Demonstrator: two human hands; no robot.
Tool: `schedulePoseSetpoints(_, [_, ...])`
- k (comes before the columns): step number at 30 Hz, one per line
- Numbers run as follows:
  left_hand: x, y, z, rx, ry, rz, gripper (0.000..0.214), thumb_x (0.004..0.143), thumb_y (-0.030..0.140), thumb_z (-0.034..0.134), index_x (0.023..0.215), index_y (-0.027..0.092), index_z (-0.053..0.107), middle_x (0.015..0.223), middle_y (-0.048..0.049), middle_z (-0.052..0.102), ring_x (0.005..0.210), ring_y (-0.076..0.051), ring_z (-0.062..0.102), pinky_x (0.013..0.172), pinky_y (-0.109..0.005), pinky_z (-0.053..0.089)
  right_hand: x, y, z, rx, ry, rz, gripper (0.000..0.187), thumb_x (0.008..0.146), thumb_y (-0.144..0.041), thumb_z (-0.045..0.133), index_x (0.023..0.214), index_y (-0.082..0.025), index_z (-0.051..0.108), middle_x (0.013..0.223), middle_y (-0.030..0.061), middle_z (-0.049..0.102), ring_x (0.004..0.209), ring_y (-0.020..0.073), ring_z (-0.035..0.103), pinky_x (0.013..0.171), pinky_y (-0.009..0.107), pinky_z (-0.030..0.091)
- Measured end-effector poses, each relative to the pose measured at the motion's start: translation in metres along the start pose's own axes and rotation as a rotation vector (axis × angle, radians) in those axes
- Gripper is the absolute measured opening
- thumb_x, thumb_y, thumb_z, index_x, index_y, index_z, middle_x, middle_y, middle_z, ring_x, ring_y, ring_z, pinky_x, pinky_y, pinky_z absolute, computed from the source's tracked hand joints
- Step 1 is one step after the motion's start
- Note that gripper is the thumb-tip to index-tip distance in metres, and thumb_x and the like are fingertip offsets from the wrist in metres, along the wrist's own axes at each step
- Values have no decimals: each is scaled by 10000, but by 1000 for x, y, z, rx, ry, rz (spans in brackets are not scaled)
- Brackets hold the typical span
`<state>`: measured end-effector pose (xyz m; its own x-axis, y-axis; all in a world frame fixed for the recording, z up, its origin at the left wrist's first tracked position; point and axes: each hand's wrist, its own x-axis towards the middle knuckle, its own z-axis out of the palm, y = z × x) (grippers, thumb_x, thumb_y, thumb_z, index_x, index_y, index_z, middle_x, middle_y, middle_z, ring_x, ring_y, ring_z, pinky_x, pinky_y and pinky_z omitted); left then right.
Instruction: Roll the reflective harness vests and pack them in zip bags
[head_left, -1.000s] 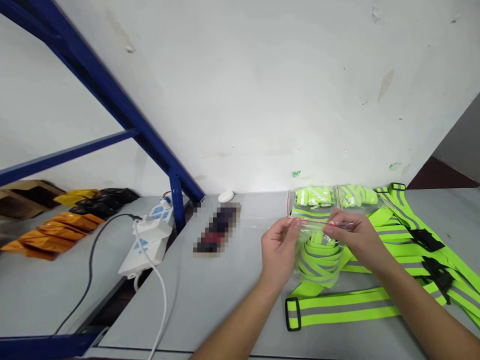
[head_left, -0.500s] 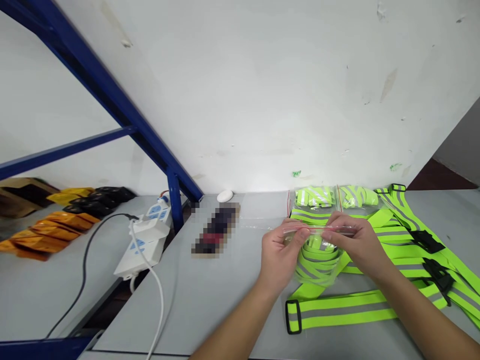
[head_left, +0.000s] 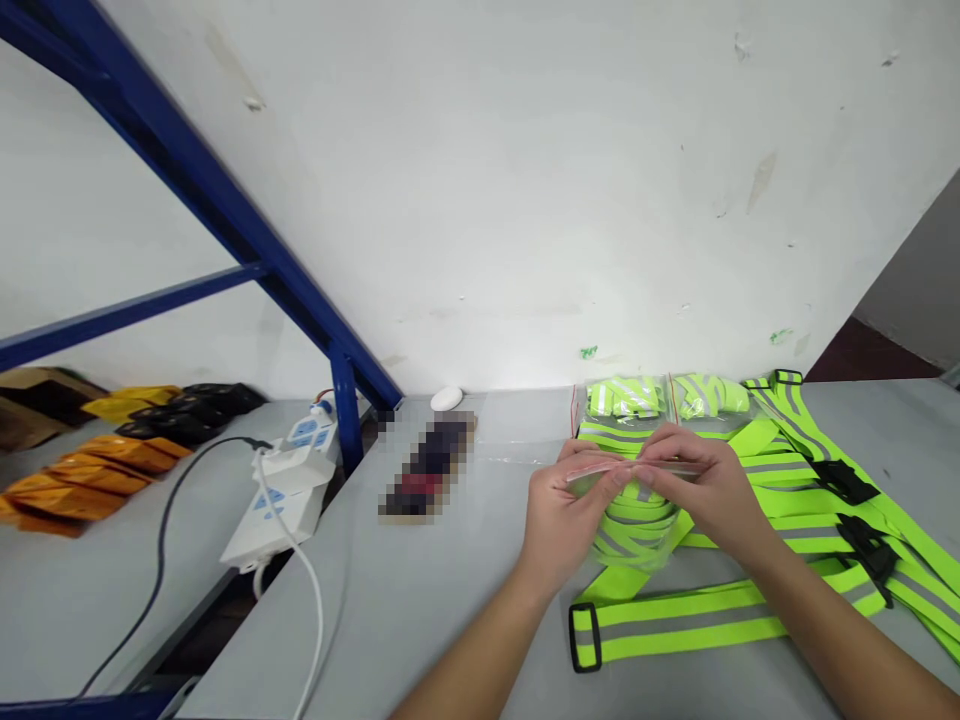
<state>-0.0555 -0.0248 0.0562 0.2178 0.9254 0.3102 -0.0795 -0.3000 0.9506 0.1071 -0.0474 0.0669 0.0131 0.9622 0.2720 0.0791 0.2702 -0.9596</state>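
Observation:
A clear zip bag (head_left: 634,545) with a red seal line hangs between my two hands, a coiled neon-yellow reflective strap (head_left: 637,525) inside it. My left hand (head_left: 566,510) pinches the bag's top edge, its thumb near the middle of the seal. On the same edge, my right hand (head_left: 697,485) pinches just to the right, the thumbs almost meeting. Beneath and to the right lie loose reflective straps (head_left: 690,625) with grey stripes and black buckles (head_left: 866,545). Behind my hands rest two filled zip bags (head_left: 626,398), each holding a folded strap.
Left of my hands, a pixelated dark object (head_left: 431,470) and a white oval item (head_left: 447,398) lie on the grey table (head_left: 375,620). Further left are a white power strip (head_left: 281,500) with cables, a blue metal frame (head_left: 345,400), and orange packets (head_left: 90,480). A white wall stands behind.
My thumbs have drawn closer together at the middle of the bag's seal, the left one shifting right. The camera view has turned slightly.

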Motion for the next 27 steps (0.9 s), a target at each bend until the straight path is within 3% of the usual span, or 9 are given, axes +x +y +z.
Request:
schedulePoseSetpoints(5, [5, -4, -8, -6, -16, -5, 218, 863, 366, 623, 846, 183, 740, 898, -76, 720, 900, -214, 640, 868, -346, 489, 0, -3, 1, -55, 48, -27, 163, 768, -367, 728, 690, -227, 701, 711, 19, 598, 660, 158, 560, 618, 301, 479])
schedulePoseSetpoints(11, [9, 0, -12, 97, 75, 119, 242, 840, 386, 639, 713, 187, 693, 769, -47, 656, 818, -192, 609, 803, -305, 486, 1, -4, 1, -92, 66, -7, 212, 756, -392, 725, 643, -215, 695, 649, 10, 588, 623, 154, 555, 588, 291, 457])
schedulePoseSetpoints(13, [9, -1, -12, 78, 76, 139, 232, 838, 376, 645, 717, 186, 699, 807, -59, 673, 856, -200, 618, 799, -301, 489, 1, -7, -1, -109, 37, 1, 151, 720, -369, 759, 712, -225, 715, 706, 17, 637, 681, 171, 591, 626, 298, 477])
schedulePoseSetpoints(16, [12, -9, -15, 26, 59, 94, 231, 838, 380, 649, 731, 185, 708, 813, -63, 700, 847, -200, 641, 800, -303, 501, 0, -12, -4, -153, -105, 10, 166, 703, -349, 775, 826, -243, 741, 839, 30, 702, 794, 205, 628, 693, 316, 495])
schedulePoseSetpoints(18, [14, -16, -17, 24, 37, 47, 261, 852, 422, 622, 872, 183, 723, 921, -86, 720, 914, -220, 654, 841, -324, 505, 0, -14, -7, -152, -135, 35, 139, 761, -368, 721, 800, -237, 747, 822, 32, 710, 766, 201, 629, 671, 313, 493])
schedulePoseSetpoints(22, [13, -19, -16, 233, 25, 107, 559, 869, 474, 573, 1350, 203, 486, 1363, -142, 539, 1203, -270, 547, 992, -405, 452, 5, -7, -17, -90, 139, 145, 264, 773, -458, 687, 779, -201, 746, 752, 52, 697, 641, 180, 586, 554, 300, 475])
schedulePoseSetpoints(25, [11, -5, -5, 678, 25, 301, 598, 877, 403, 576, 1420, 243, 382, 1486, -129, 399, 1351, -300, 392, 1105, -496, 314, 20, 7, -32, 41, 394, 227, 365, 727, -516, 712, 851, -173, 723, 764, 58, 667, 606, 157, 551, 515, 283, 475])
schedulePoseSetpoints(27, [17, 5, 8, 957, -48, 431, 590, 896, 398, 539, 1436, 240, 361, 1532, -130, 322, 1416, -327, 272, 1142, -562, 189, 35, 21, -41, 111, 526, 240, 388, 719, -531, 705, 863, -172, 682, 739, 36, 622, 580, 137, 526, 503, 270, 481])
